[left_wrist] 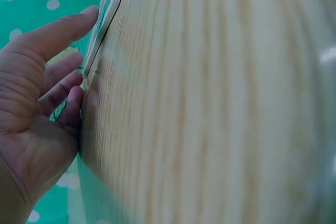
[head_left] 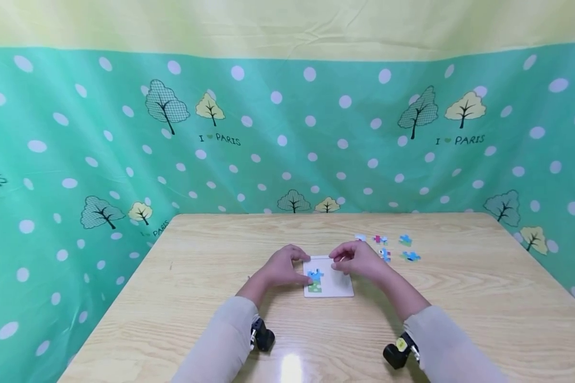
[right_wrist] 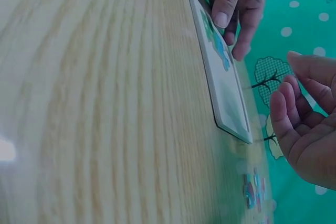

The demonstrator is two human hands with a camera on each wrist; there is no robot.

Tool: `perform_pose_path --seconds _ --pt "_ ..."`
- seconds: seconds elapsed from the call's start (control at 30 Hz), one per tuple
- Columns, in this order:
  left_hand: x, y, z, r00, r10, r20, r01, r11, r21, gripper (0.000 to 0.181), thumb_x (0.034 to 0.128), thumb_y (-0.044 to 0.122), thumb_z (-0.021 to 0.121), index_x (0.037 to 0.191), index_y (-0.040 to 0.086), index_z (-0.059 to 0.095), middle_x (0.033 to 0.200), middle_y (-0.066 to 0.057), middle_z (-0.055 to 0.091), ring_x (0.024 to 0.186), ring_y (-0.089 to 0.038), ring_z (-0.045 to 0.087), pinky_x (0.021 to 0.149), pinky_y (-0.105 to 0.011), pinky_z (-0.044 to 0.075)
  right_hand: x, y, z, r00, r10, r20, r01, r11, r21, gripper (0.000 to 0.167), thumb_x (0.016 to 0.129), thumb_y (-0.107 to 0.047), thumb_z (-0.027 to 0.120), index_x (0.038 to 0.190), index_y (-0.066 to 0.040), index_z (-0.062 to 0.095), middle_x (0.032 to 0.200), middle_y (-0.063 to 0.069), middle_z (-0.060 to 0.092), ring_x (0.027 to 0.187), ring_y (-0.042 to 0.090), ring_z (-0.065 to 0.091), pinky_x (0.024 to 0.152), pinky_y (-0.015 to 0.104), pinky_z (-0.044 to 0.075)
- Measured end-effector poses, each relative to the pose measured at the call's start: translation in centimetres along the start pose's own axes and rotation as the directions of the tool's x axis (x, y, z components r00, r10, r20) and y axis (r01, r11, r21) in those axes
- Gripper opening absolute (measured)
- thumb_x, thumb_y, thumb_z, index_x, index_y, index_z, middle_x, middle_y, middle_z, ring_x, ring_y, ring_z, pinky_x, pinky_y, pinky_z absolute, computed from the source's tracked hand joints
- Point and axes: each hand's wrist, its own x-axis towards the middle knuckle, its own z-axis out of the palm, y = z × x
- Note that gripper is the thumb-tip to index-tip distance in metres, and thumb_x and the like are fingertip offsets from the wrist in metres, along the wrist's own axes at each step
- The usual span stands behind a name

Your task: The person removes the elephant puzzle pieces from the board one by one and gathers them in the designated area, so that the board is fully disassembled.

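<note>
A white puzzle board (head_left: 337,284) lies flat on the table between the hands. At its left side are joined puzzle pieces, a green one (head_left: 314,288) at the near corner and a blue one (head_left: 315,274) above it. My left hand (head_left: 285,267) rests at the board's left edge, thumb on the pieces, fingers spread toward the far corner. Above the board's right half is my right hand (head_left: 356,259), thumb and fingers bent toward each other. Whether something thin sits between those fingertips is unclear, even in the right wrist view, where the hand (right_wrist: 315,124) is apart from the board.
Several loose puzzle pieces lie beyond the right hand, among them a red-and-white one (head_left: 380,239) and blue ones (head_left: 405,240). The wooden table (head_left: 211,255) extends around the board. A green dotted curtain (head_left: 263,133) hangs behind it.
</note>
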Motion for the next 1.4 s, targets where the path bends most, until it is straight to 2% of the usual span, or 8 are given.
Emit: perform_pose_path --seconds 0.37,0.67,0.87,1.17,1.4 --pt "-0.1 0.2 0.2 1.0 0.025 0.01 -0.025 0.998 0.05 0.066 0.0737 0.033 0.095 0.127 0.003 0.072 0.139 -0.011 0.059 0.133 -0.032 0.052 0.115 -0.046 0.04 0.7 0.4 1.6 0.999 0.031 0.022 -0.031 0.999 0.016 0.022 0.089 -0.001 0.078 0.111 0.003 0.075 0.091 0.007 0.068 0.072 0.017 0.059 0.063 0.029 0.055" --pt "0.0 0.3 0.4 0.999 0.037 0.008 -0.038 0.997 0.074 0.064 0.073 0.03 0.096 0.126 0.002 0.072 0.137 -0.011 0.059 0.131 -0.032 0.054 0.114 -0.043 0.041 1.2 0.5 3.1 0.999 0.037 0.024 -0.035 0.995 -0.096 0.024 0.087 0.004 0.078 0.11 0.001 0.077 0.088 0.005 0.067 0.073 0.016 0.058 0.063 0.027 0.053" --pt "0.0 0.4 0.4 0.999 0.03 0.015 -0.031 0.997 0.065 0.064 0.0729 0.029 0.096 0.126 0.002 0.072 0.137 -0.012 0.059 0.132 -0.032 0.053 0.115 -0.044 0.04 1.6 0.6 3.7 1.0 0.026 0.01 -0.023 0.979 -0.202 0.025 0.083 0.005 0.081 0.107 -0.002 0.079 0.087 0.002 0.066 0.08 0.015 0.057 0.072 0.026 0.049" --pt "-0.3 0.5 0.4 1.0 0.026 0.013 -0.027 0.999 0.034 0.066 0.0725 0.029 0.096 0.127 0.002 0.071 0.137 -0.013 0.059 0.131 -0.033 0.053 0.115 -0.046 0.04 1.6 0.3 4.1 0.998 0.064 0.005 -0.062 0.978 -0.201 0.021 0.084 0.007 0.08 0.102 -0.004 0.078 0.085 0.003 0.061 0.081 0.017 0.054 0.072 0.027 0.047" --pt "-0.2 0.3 0.4 1.0 0.03 0.003 -0.03 0.999 0.028 0.066 0.0719 0.028 0.097 0.126 0.001 0.071 0.136 -0.012 0.059 0.131 -0.033 0.053 0.115 -0.045 0.04 1.6 0.0 4.0 0.999 0.039 0.01 -0.037 0.982 -0.184 0.02 0.084 0.008 0.079 0.1 -0.004 0.076 0.083 0.004 0.062 0.078 0.017 0.056 0.071 0.025 0.048"
